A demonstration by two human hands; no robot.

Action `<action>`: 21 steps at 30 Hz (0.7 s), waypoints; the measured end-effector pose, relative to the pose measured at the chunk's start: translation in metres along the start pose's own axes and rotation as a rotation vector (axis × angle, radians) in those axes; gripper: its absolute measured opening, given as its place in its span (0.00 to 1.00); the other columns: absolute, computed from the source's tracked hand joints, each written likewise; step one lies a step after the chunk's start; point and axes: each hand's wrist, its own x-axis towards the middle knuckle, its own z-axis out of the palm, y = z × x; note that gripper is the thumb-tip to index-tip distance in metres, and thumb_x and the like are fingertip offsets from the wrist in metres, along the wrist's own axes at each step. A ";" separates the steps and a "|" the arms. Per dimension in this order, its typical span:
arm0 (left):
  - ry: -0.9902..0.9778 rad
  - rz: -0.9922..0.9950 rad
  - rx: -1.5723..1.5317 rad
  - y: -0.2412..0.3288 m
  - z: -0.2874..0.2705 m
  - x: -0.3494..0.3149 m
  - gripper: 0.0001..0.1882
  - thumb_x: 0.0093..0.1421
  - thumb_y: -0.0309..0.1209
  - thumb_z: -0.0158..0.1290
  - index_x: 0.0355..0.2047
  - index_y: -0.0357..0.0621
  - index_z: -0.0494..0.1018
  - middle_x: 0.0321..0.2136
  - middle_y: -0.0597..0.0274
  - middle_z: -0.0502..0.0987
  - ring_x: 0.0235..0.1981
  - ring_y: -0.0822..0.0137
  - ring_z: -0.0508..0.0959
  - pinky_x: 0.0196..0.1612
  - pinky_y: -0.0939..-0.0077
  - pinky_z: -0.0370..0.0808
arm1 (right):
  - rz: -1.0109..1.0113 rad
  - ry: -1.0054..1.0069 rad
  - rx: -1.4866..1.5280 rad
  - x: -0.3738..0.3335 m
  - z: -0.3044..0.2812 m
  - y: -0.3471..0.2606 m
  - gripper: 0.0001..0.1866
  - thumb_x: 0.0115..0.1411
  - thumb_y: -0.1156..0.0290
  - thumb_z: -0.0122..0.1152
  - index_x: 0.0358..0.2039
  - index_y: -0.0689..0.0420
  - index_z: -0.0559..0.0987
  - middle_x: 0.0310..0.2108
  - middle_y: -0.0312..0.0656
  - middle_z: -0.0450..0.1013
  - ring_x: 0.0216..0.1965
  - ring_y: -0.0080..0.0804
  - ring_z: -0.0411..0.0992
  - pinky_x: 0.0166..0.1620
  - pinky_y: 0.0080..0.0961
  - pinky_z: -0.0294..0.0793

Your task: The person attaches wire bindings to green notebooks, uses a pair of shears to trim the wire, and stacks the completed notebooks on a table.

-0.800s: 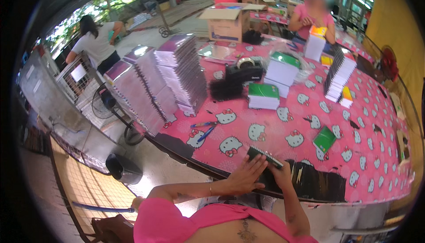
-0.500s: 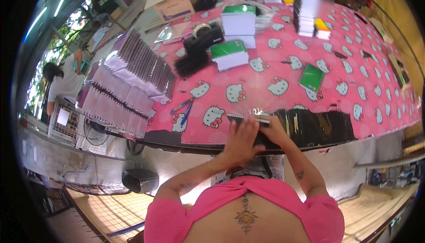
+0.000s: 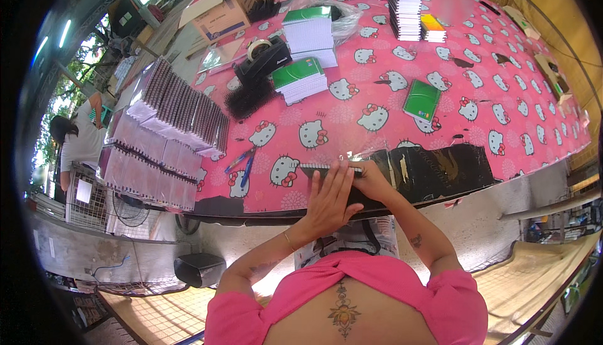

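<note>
A thin, dark-covered spiral notebook (image 3: 308, 168) lies at the table's near edge, its coil along the far side. My left hand (image 3: 328, 199) rests flat on top of it with the fingers stretched out, hiding much of the cover. At the notebook's right end, my right hand (image 3: 373, 182) grips it with curled fingers, partly behind the left hand. To the left of my hands lie two pens, one of them a blue pen (image 3: 247, 169). Farther off to the right, a single green notebook (image 3: 421, 100) lies flat.
Stacked spiral notebooks (image 3: 179, 109) stand at the left. Behind are a tape dispenser (image 3: 262, 61), a black brush (image 3: 251, 98), green-topped pads (image 3: 300, 80), a cardboard box (image 3: 220, 12) and a tall notebook stack (image 3: 405, 5). A person (image 3: 80, 131) is beyond the left edge.
The view has shifted, moving the table's things leftward in the picture. My left hand's fingers now lie straighter across the notebook. My right hand stays at its right end.
</note>
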 end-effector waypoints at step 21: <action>0.164 0.032 -0.087 -0.018 -0.018 0.045 0.12 0.57 0.34 0.62 0.41 0.45 0.78 0.34 0.64 0.78 0.34 0.60 0.75 0.43 0.59 0.67 | -0.231 0.104 -0.510 -0.010 -0.036 -0.052 0.07 0.55 0.75 0.65 0.33 0.62 0.78 0.30 0.43 0.76 0.32 0.34 0.76 0.37 0.30 0.74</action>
